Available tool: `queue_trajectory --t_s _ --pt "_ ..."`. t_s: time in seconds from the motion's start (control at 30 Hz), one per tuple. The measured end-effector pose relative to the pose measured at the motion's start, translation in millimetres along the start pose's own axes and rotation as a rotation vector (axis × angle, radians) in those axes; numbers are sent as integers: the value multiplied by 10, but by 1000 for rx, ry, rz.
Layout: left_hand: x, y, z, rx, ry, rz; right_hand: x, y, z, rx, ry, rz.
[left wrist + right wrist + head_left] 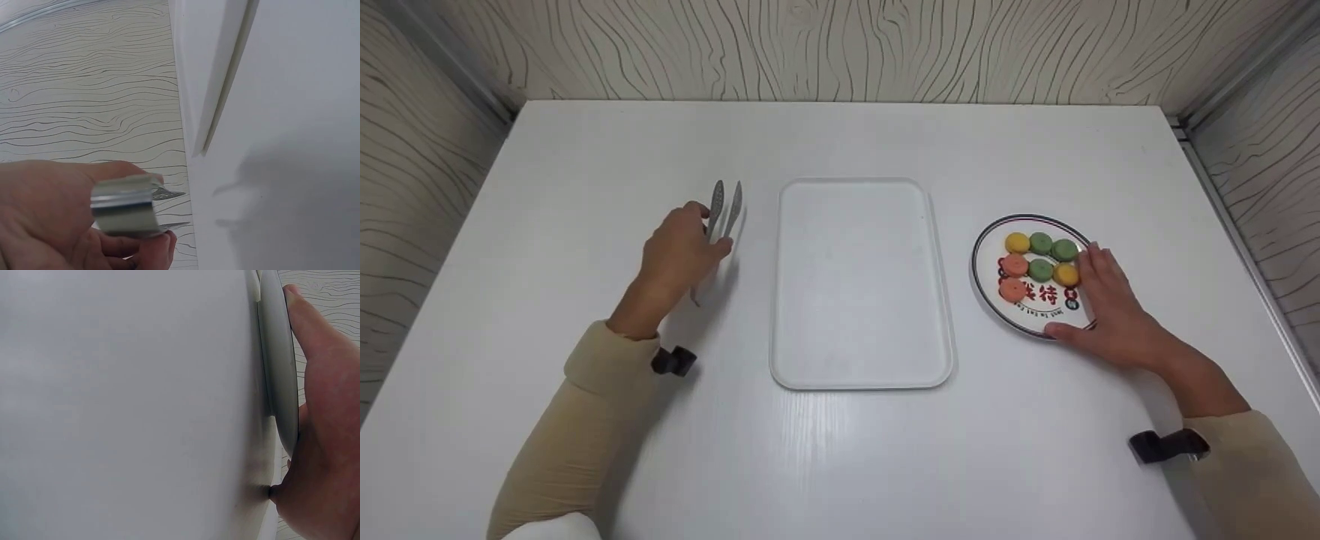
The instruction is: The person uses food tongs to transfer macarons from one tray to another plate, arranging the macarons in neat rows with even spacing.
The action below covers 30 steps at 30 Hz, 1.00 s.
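Observation:
My left hand (682, 247) grips a pair of metal tongs (733, 210) between thumb and fingers, over the table left of the white tray. Its two arms stand apart and point away from me; in the left wrist view the bent metal end of the tongs (124, 205) faces the camera. On the right, my right hand (1117, 315) rests against the edge of a round white plate (986, 262) with dark rim lines and red characters. The thumb lies at the near rim, the fairly straight fingers along its right side. Several yellow, green and pink macarons (1041, 270) lie on the plate.
A shallow white rectangular tray (859, 285) lies mid-table between both hands. The white table (855, 457) meets a wood-grain patterned wall (840, 52) at the back, with similar panels at both sides. Each wrist carries a black mount.

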<state>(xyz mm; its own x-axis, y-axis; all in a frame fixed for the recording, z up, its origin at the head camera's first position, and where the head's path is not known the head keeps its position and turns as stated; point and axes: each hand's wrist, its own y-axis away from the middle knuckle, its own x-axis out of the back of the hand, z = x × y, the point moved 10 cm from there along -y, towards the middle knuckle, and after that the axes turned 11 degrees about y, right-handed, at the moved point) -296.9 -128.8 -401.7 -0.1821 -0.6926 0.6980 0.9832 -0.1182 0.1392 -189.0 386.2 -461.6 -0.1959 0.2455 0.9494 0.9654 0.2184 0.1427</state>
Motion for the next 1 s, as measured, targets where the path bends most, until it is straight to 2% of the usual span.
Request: queue_trajectory --t_s 0.2,0.47,0.73,1.0 --pt "8 -16 -50 8 -55 12 -3 0 3 -11 2 -8" --pt "-23 -31 -179 44 -135 -25 -27 -13 20 -25 15 -20" --pt "-27 -69 -267 73 -136 -26 -14 -17 21 -21 14 -14" --pt "-54 -48 -293 91 -131 -60 -6 -9 20 -7 2 -4"
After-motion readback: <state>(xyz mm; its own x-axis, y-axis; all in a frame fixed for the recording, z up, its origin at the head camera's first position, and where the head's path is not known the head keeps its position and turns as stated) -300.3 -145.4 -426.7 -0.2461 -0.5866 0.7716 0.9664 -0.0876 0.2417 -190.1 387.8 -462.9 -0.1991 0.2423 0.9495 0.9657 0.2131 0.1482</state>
